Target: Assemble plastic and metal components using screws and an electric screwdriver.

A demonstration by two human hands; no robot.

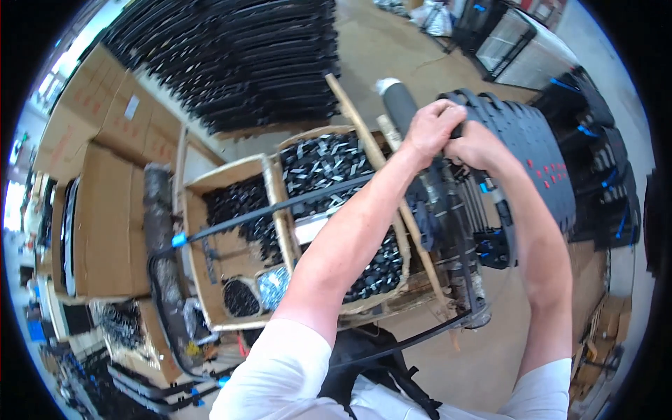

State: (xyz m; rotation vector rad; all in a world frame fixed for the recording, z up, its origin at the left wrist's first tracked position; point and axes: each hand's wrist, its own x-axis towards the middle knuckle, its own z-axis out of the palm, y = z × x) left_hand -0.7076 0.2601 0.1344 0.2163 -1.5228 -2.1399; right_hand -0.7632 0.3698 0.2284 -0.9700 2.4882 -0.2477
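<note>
My left hand and my right hand are close together at the upper right of centre, fingers wrapped on a dark piece between them. A long thin black strip with a blue end runs from the left, over the parts boxes, behind my left forearm and in line with my hands. Its join at the hands is hidden by my fingers. Just beyond my left hand juts a thick dark grey padded roller with a pale end. Another black strip passes low in front of me.
A divided cardboard box of small black parts stands left of my hands, a wooden stick beside it. Curved black panels are stacked at right. Black strips are piled at the back; big cartons stand left.
</note>
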